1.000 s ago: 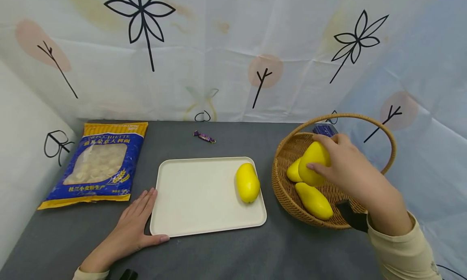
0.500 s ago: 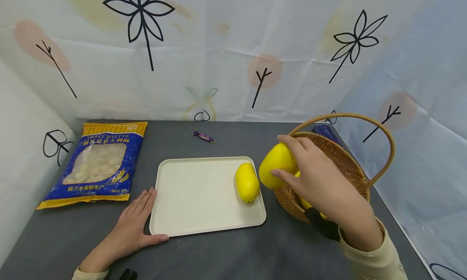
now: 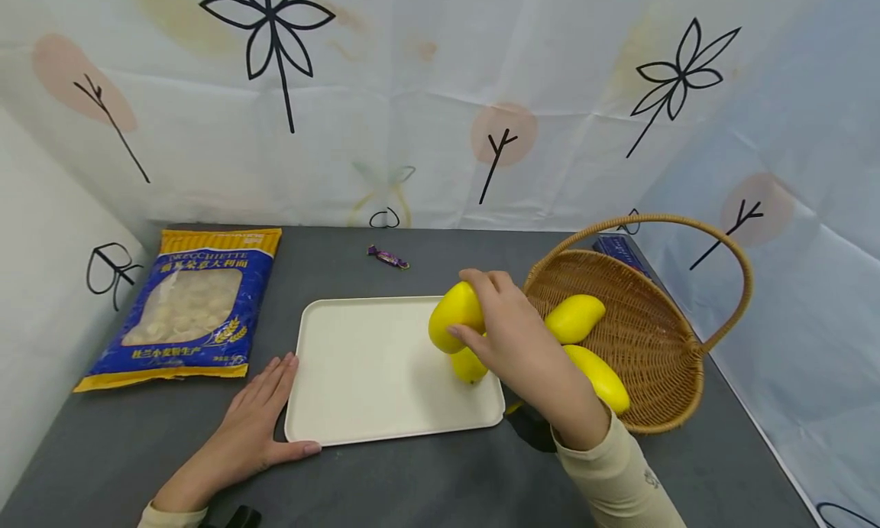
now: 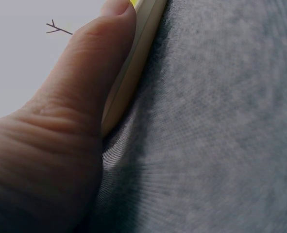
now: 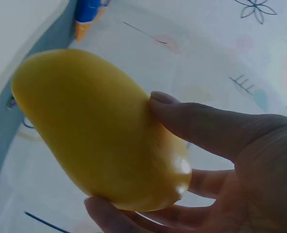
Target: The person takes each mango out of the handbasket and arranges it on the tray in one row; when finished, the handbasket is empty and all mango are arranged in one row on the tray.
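My right hand grips a yellow mango between thumb and fingers, above the right part of a cream tray. In the right wrist view that mango fills much of the picture, thumb on one side and fingers on the other. Beneath it a second mango lies on the tray, partly hidden. With straight fingers, my left hand rests at the tray's near left corner, its thumb along the front rim. Two more mangoes, one farther back and one nearer, lie in the basket.
The wicker basket has a tall arched handle and stands right of the tray. Behind it a dark blue box partly shows. A blue and yellow pasta bag lies at the left, and a purple wrapped candy behind the tray.
My right hand has lifted the mango out of the basket and carried it left to above the tray. The left hand has stayed at the tray's corner.
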A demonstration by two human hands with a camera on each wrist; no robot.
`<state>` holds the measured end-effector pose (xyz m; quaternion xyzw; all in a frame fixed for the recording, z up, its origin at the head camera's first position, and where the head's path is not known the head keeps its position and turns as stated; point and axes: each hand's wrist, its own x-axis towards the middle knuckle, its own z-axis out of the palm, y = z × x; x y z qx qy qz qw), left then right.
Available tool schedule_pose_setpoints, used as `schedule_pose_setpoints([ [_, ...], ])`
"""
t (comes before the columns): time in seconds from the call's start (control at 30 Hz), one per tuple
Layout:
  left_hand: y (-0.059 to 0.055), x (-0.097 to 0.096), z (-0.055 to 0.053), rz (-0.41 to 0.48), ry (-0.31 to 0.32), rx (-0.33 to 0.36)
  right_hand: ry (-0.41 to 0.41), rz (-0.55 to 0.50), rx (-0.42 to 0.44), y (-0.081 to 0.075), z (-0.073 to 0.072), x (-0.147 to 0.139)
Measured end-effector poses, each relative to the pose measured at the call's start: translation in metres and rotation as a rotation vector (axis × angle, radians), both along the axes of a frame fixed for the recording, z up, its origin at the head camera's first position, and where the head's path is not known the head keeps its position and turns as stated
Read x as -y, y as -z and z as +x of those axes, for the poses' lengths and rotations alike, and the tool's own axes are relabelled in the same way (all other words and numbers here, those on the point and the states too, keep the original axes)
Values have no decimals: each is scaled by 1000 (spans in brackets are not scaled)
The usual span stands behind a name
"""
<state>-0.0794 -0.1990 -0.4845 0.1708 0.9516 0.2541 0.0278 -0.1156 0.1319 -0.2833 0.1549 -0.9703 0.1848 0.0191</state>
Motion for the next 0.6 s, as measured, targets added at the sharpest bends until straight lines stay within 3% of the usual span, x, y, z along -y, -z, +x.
schedule_pose_setpoints([
  [0.27, 2, 1, 0, 5, 5, -61, -1, -26, 49, 34, -37, 13],
  [0.6, 0, -1, 0, 1, -7, 6, 44, 99, -9, 64, -63, 22],
])
